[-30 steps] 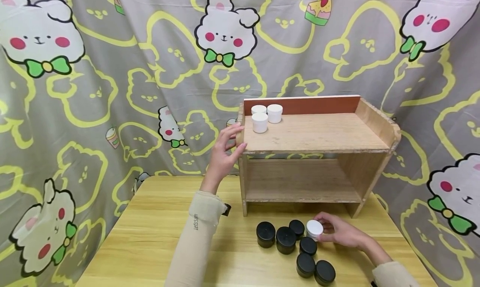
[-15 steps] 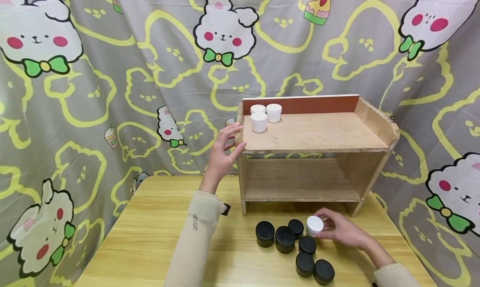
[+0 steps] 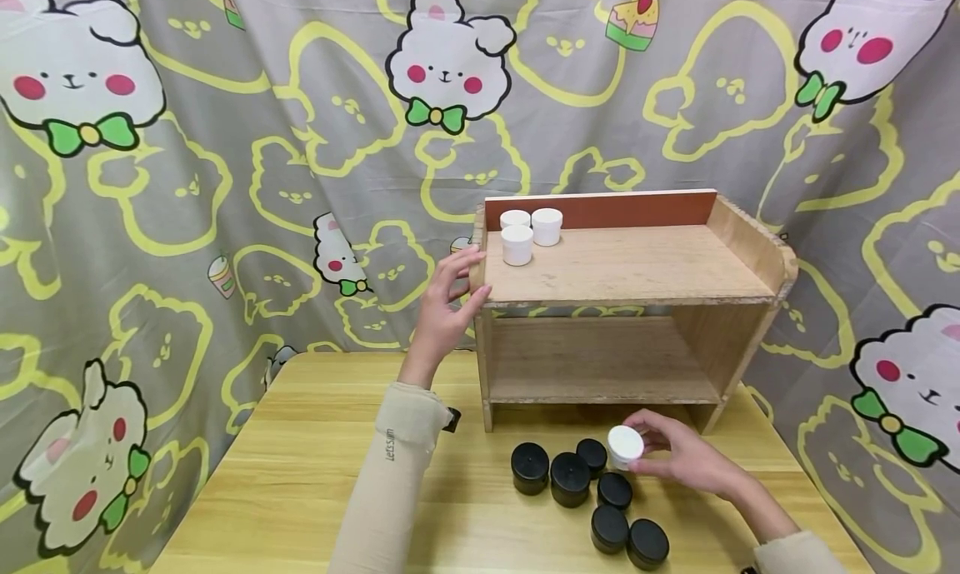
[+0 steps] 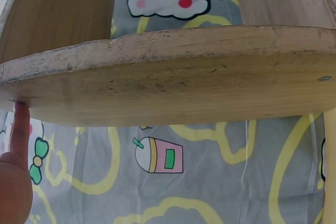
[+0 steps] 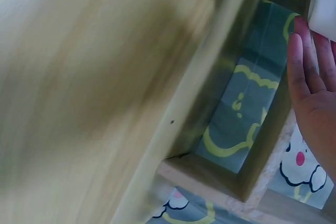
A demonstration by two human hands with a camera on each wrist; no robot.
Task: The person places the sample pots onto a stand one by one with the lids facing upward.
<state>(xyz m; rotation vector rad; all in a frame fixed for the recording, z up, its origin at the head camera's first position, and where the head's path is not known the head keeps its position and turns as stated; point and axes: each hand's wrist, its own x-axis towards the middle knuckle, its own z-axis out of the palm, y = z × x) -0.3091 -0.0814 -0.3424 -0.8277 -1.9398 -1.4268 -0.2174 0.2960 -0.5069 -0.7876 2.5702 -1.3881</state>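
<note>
right hand (image 3: pixel 678 456): pinches white jar (image 3: pixel 625 447), now shifted left, tilted | left hand (image 3: pixel 442 307): fingers apart, unmoved at left edge of wooden shelf (image 3: pixel 637 262) | black jars (image 3: pixel 570 480): crowd near side

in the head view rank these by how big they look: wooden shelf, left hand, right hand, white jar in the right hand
1. wooden shelf
2. left hand and right hand, too alike to rank
3. white jar

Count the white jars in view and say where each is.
4. At the left end of the top shelf: a white jar at the back, a second to its right, a third in front. The right hand holds the fourth.
</note>
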